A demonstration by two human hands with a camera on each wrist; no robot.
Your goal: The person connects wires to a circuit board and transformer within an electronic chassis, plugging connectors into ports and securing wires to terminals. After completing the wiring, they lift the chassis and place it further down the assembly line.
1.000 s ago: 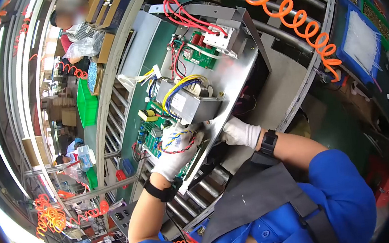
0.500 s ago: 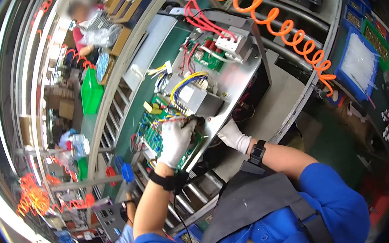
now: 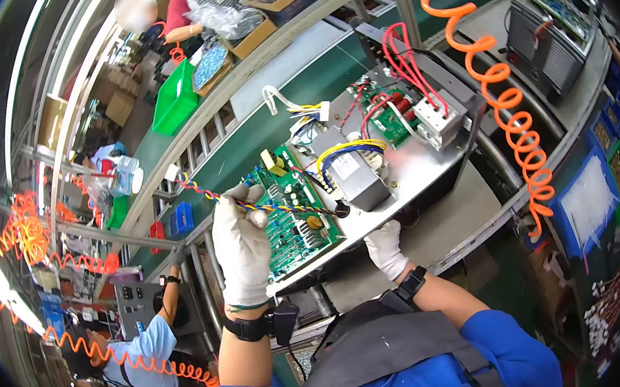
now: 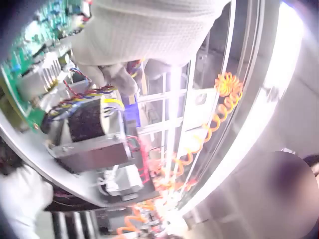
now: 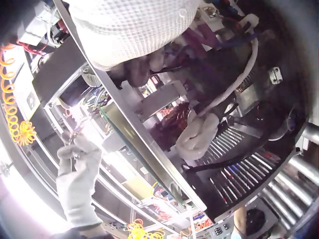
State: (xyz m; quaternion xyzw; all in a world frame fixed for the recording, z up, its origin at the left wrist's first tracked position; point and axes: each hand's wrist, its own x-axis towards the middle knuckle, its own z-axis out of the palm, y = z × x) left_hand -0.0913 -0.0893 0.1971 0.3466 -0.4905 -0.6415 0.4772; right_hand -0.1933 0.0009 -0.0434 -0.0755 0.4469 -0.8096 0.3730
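In the head view a gloved left hand [image 3: 243, 249] pinches a twisted multicolour wire bundle [image 3: 281, 207] over a green circuit board [image 3: 302, 228]; the bundle's white connector [image 3: 173, 173] sticks out past the fingers. The board lies on a metal chassis plate [image 3: 416, 197], beside a grey transformer [image 3: 355, 180] with yellow and blue wires. At the plate's near edge is the gloved right hand [image 3: 386, 250]. In the right wrist view that hand [image 5: 134, 30] reaches under the plate, among dark cables and a white looped cable [image 5: 199, 134]; what its fingertips touch is hidden.
Rollers [image 3: 321, 300] run beneath the chassis. An orange coiled hose [image 3: 500, 98] hangs at the right, near blue trays [image 3: 587, 202] of parts. Another unit [image 3: 547, 40] stands at the back right. A green bin [image 3: 175, 98] and other people are across the line.
The left hand has moved left, away from the transformer, drawing the wire bundle out across the board. The right hand stays by the plate's near edge. The head view has shifted.
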